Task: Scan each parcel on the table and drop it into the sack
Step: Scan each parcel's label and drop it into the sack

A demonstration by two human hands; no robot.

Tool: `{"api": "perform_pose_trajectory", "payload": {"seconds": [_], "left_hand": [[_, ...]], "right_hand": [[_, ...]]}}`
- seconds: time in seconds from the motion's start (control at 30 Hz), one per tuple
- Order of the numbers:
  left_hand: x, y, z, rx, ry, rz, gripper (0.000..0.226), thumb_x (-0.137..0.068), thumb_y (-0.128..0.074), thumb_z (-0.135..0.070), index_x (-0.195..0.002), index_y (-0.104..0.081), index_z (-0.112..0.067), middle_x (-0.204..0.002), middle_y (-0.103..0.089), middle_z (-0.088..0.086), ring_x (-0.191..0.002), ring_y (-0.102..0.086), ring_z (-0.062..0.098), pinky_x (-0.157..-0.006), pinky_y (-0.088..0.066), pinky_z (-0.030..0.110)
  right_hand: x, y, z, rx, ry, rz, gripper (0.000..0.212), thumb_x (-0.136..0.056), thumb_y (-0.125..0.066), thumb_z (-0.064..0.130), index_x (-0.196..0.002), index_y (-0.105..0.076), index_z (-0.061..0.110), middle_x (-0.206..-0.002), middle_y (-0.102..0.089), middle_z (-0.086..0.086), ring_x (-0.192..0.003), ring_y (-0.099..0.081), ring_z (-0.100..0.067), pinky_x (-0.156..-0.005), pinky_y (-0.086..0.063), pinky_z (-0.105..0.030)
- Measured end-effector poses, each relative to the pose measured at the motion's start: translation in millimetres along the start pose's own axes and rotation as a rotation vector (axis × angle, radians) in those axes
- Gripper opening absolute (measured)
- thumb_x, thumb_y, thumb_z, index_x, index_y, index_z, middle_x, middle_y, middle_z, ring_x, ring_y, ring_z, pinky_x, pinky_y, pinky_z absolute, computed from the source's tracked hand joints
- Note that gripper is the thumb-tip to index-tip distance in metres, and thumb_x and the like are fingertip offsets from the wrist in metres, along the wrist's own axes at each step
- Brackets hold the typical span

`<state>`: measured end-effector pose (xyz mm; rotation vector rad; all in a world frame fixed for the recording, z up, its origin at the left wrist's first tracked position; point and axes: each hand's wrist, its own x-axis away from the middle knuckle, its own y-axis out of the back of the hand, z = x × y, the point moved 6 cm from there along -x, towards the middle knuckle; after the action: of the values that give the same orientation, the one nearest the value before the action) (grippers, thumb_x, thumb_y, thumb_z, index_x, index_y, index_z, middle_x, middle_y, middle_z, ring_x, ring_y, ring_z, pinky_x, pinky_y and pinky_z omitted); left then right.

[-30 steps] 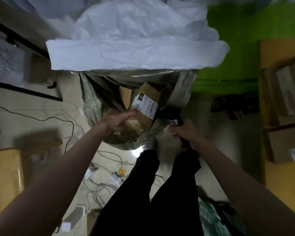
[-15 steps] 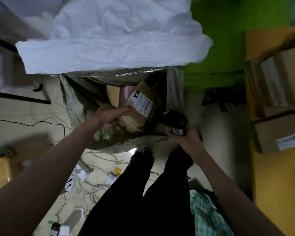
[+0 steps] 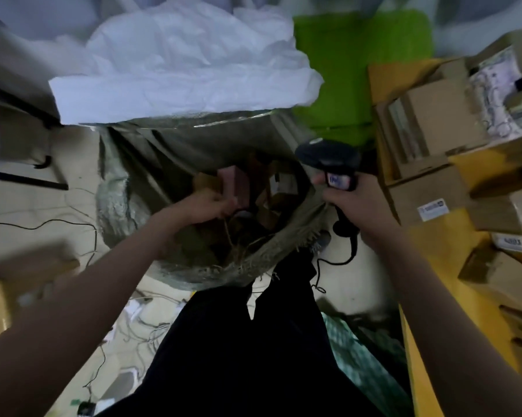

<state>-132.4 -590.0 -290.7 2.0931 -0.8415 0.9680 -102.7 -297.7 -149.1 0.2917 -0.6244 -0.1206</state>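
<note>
1. Two bare hands show at the mouth of the sack [image 3: 271,251], whose frayed woven rim hangs open just ahead of the person's dark trousers [image 3: 253,341].
2. Left hand [image 3: 207,203] hovers over the sack opening with its fingers [image 3: 226,203] loosely curled; blur and shadow make it impossible to tell whether they hold anything.
3. Right hand [image 3: 356,206] is wrapped round the handle of a black barcode scanner [image 3: 329,158], fingers closed on the grip, the scanner's head raised above the sack's right edge.
4. A coiled black cable [image 3: 348,254] drops from the base of the scanner's handle past the sack rim.
5. Several parcels [image 3: 271,188] lie down inside the sack: brown cardboard, one with a white label, and a pinkish box [image 3: 234,183] just beyond the left hand.
6. A crumpled white sheet [image 3: 178,73] is folded over the far side of the sack, covering its upper edge.
7. More cardboard parcels, some with white labels, are stacked on the yellow worktop [image 3: 428,251] at the right, well apart from the sack; one labelled box [image 3: 428,200] sits just beside the right hand.
8. A green surface [image 3: 359,70] stands behind the sack and the scanner.
9. Loose wires [image 3: 73,224] and small white adapters trail over the pale floor at the left and below the sack.
</note>
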Motion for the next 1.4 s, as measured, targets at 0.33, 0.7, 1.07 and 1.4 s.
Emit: {"api": "perform_pose_trajectory", "payload": {"seconds": [0.33, 0.7, 1.07, 1.4], "left_hand": [[30, -39, 7, -0.278, 0.040, 0.063, 0.051, -0.105, -0.039, -0.048, -0.108, -0.069, -0.007, -0.105, -0.067, 0.014, -0.098, -0.063, 0.028, -0.079, -0.045, 0.033], [50, 30, -155, -0.673, -0.297, -0.183, 0.035, -0.099, -0.053, -0.041, -0.114, -0.070, -0.014, -0.115, -0.071, 0.010, -0.110, -0.064, 0.029, -0.091, -0.051, 0.039], [-5, -59, -354, -0.825, -0.503, -0.118, 0.045, -0.098, -0.059, -0.040, -0.132, -0.062, -0.011, -0.133, -0.063, 0.016, -0.122, -0.059, 0.031, -0.100, -0.048, 0.035], [-94, -97, -462, -0.728, -0.367, -0.219, 0.059, -0.096, -0.063, -0.036, -0.138, -0.052, 0.003, -0.143, -0.051, 0.025, -0.131, -0.049, 0.038, -0.104, -0.041, 0.039]], "right_hand": [[-22, 1, -51, 0.358, -0.075, -0.128, 0.028, -0.081, -0.076, 0.027, -0.090, -0.074, 0.001, -0.087, -0.073, -0.014, -0.085, -0.067, -0.020, -0.072, -0.050, -0.037], [-4, -4, -50, 0.273, -0.139, 0.073, 0.006, -0.078, -0.071, 0.011, -0.082, -0.075, 0.009, -0.066, -0.071, -0.007, -0.065, -0.071, -0.023, -0.072, -0.061, -0.036], [22, 212, -73, -0.092, -0.207, -0.365, 0.005, -0.091, -0.063, 0.009, -0.093, -0.061, 0.006, -0.084, -0.062, -0.017, -0.070, -0.065, -0.029, -0.062, -0.054, -0.039], [-40, 266, -100, -0.489, -0.312, -0.284, 0.006, -0.092, -0.067, 0.011, -0.095, -0.062, 0.010, -0.096, -0.061, -0.013, -0.089, -0.064, -0.030, -0.083, -0.060, -0.052]]}}
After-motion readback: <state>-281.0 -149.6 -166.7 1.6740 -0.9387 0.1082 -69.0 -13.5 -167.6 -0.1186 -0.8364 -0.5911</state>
